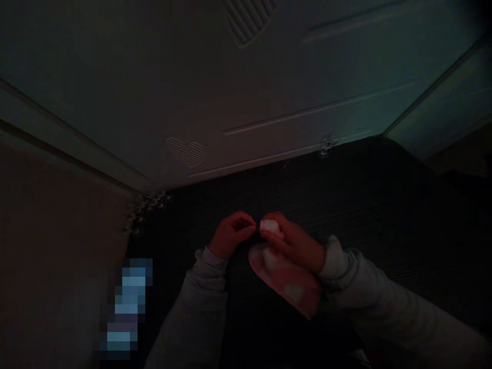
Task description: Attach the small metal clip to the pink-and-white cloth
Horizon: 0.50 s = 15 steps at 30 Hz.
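Over a dark surface, my right hand (295, 245) is closed round a small pale pink-and-white object (271, 228), perhaps a roll or a cap. Just to its left, my left hand (231, 234) has its thumb and forefinger tips pressed together beside the object's end; anything between them is too small to make out. Below my right hand lies a flat pink piece (286, 279) with white patches and a rounded edge. The picture is very dim.
A pale panelled wall or board with a ribbed heart (187, 151) stands behind the dark surface (215, 197). Small clear shiny pieces (146, 205) cluster at the left corner, with more (325, 146) along the board's foot. A bright blurred-out patch (128, 307) is at lower left.
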Motion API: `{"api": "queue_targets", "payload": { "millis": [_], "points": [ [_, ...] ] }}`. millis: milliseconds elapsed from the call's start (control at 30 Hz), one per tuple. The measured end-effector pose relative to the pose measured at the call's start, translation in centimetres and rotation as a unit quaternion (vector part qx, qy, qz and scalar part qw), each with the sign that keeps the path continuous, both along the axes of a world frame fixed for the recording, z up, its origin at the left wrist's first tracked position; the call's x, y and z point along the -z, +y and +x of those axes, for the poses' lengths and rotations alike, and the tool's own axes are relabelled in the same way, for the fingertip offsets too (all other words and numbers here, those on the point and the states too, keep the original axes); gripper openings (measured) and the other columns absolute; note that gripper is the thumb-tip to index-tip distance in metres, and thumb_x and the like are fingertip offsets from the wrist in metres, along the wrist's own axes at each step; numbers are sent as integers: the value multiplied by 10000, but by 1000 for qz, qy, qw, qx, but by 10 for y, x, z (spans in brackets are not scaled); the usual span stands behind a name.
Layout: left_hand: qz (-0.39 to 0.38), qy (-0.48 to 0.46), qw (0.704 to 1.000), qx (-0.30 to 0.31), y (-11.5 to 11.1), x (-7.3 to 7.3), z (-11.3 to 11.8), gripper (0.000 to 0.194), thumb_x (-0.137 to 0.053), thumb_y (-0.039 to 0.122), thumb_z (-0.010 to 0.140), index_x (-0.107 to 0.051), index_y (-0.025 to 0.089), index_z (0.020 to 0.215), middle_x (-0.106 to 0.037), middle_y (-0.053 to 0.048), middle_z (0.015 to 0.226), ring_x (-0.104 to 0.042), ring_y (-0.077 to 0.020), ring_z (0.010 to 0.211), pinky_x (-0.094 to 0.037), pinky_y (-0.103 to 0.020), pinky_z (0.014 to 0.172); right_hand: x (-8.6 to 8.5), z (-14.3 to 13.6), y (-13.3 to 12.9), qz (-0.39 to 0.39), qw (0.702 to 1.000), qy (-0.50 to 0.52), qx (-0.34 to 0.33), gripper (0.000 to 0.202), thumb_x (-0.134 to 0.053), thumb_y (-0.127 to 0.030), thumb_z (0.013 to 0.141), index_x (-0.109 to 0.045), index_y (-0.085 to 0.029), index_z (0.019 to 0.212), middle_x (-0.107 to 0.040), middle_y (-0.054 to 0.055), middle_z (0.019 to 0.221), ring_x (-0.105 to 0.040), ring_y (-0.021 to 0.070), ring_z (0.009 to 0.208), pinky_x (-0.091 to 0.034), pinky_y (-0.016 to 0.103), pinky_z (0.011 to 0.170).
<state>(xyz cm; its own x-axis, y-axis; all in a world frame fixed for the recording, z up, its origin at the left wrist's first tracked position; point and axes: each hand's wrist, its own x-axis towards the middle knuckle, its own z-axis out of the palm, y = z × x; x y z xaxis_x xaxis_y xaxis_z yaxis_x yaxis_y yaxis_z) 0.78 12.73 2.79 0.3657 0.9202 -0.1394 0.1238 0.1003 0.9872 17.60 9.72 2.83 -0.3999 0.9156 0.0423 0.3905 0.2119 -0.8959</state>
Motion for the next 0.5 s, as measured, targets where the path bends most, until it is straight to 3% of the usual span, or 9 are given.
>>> {"api": "queue_targets", "payload": {
  "millis": [300,500],
  "points": [
    [11,-11,1000,-17,0,3,1,108,-599,208,597,-527,153,657,-515,27,626,-460,-85,589,-353,-228,575,4,1,2,63,997,33,-9,240,-412,-243,791,-388,-170,1018,-507,44,906,-497,124,793,-403,249,700],
    [-1,-14,1000,-14,1,2,1,118,-597,216,595,-525,155,664,-503,34,606,-447,-78,563,-344,-222,556,3,1,1,54,998,18,-12,257,-404,-279,796,-368,-173,1029,-523,52,901,-516,130,766,-408,249,676]
  ]
}}
